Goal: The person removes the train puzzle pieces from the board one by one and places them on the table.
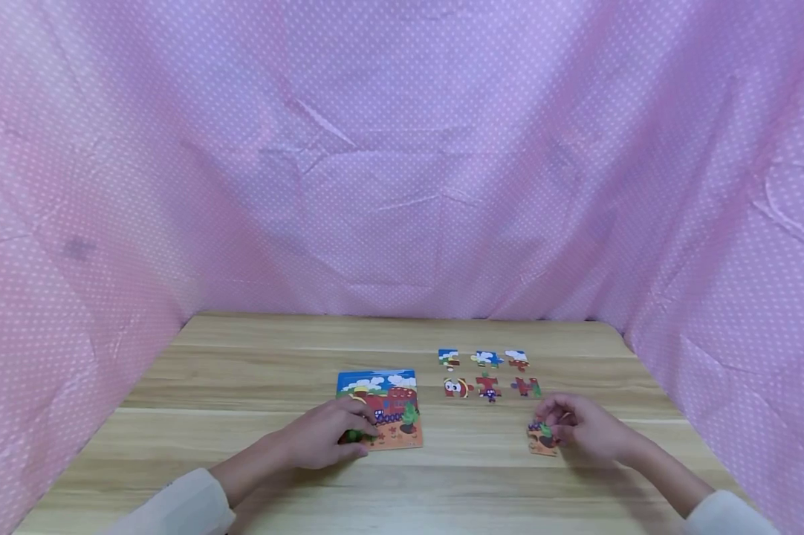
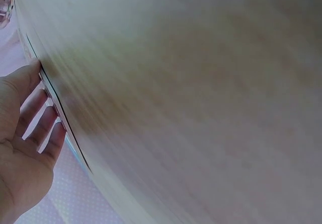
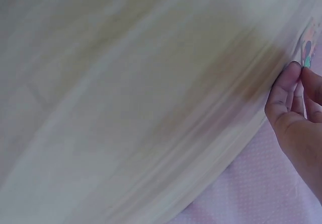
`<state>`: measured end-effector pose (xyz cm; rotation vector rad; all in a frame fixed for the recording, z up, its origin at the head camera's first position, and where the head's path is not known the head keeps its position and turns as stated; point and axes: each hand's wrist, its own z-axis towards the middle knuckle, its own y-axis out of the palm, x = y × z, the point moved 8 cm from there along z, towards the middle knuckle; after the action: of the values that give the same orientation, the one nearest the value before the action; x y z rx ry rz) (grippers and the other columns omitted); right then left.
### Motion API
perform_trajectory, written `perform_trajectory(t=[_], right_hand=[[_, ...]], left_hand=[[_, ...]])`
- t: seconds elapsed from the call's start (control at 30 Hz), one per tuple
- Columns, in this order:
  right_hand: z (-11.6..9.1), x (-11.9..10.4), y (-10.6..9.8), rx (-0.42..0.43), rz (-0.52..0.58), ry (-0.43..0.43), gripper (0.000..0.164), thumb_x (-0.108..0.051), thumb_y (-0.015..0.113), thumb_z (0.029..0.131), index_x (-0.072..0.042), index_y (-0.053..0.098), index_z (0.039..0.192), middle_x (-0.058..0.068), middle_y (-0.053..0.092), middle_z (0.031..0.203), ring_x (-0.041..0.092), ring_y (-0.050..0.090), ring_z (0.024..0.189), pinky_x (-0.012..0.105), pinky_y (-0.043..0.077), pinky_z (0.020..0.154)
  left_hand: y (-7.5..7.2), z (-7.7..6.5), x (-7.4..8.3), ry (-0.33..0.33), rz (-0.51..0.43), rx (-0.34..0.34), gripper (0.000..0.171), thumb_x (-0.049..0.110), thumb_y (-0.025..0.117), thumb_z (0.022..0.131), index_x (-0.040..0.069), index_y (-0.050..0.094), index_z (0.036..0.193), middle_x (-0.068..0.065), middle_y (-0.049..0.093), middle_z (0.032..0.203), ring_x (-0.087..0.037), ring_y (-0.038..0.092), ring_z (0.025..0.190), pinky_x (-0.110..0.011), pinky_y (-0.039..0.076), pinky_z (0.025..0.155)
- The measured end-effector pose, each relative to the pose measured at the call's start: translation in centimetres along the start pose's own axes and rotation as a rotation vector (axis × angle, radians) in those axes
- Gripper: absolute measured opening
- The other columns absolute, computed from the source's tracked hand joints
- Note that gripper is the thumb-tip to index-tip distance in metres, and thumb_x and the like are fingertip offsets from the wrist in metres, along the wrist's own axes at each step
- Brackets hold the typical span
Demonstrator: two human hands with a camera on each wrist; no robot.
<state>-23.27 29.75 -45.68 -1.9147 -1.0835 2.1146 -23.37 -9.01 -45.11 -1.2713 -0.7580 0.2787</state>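
My left hand (image 1: 325,432) rests its fingertips on the left part of a square picture board (image 1: 407,438) showing a red train, clouds and trees. In the left wrist view, that hand (image 2: 30,118) has its fingers spread along the board's edge, loosely extended. Over to the right, my right hand (image 1: 585,427) pinches an orange and green jigsaw puzzle piece (image 1: 542,442) between thumb and fingers. The right wrist view has the same hand (image 3: 297,103) with the puzzle piece (image 3: 308,48) at its fingertips, partly cut off by the frame.
Several loose jigsaw pieces lie in two rows beyond the hands, among them one with eyes (image 1: 455,387) and a cloud piece (image 1: 487,359). The wooden table (image 1: 241,371) is surrounded by pink dotted cloth (image 1: 402,186) at the back and sides.
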Motion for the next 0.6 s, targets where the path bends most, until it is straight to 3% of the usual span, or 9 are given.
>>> perform_trajectory(t=[0.1,0.37,0.6], right_hand=[[-0.42,0.47,-0.46,0.0,-0.002,-0.018,0.041,0.024,0.046,0.08,0.01,0.059,0.116,0.015,0.059,0.097,0.018,0.06,0.083,0.027,0.057,0.066],[-0.27,0.78,-0.81,0.023,-0.062,-0.02,0.034,0.021,0.05,0.085,0.008,0.061,0.114,0.012,0.06,0.094,0.014,0.059,0.079,0.024,0.054,0.062],[0.13,0.19,-0.74,0.069,-0.168,-0.033,0.026,0.013,0.059,0.091,0.006,0.063,0.115,0.01,0.063,0.099,0.013,0.06,0.087,0.023,0.055,0.075]], left_hand=[[0.01,0.0,-0.01,-0.002,-0.001,-0.001,0.025,0.032,0.07,0.099,0.023,0.077,0.122,0.01,0.064,0.126,-0.012,0.055,0.118,-0.039,0.051,0.1],[0.09,-0.03,-0.21,-0.006,-0.001,-0.005,0.026,0.033,0.07,0.099,0.024,0.076,0.123,0.011,0.063,0.127,-0.013,0.055,0.119,-0.041,0.05,0.102],[0.14,0.04,-0.32,-0.002,0.007,-0.005,0.027,0.034,0.07,0.099,0.025,0.076,0.123,0.012,0.062,0.128,-0.014,0.055,0.121,-0.041,0.05,0.103]])
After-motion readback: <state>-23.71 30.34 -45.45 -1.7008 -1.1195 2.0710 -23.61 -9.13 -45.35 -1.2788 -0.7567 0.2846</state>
